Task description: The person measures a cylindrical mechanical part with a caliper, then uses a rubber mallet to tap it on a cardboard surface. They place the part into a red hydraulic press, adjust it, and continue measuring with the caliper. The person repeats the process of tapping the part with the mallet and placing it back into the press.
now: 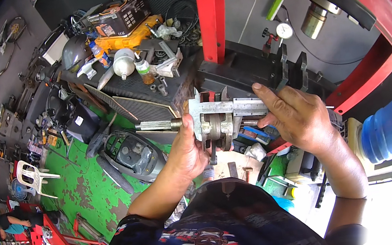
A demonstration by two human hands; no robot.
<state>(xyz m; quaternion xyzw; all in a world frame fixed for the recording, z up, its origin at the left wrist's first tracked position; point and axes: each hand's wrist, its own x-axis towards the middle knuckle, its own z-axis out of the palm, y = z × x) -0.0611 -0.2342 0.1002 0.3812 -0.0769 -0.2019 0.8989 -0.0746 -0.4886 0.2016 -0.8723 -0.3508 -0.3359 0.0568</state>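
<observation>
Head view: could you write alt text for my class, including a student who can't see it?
A person's left hand holds a metal crankshaft while the right hand holds a vernier caliper across its middle. Beyond are a red press frame and a cluttered black workbench; worn green floor shows at left.

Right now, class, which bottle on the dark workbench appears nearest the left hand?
The clear bottle with a green label and amber liquid low inside. The blue bottle sits farther from the left hand, beyond the white rounded canister.
</observation>
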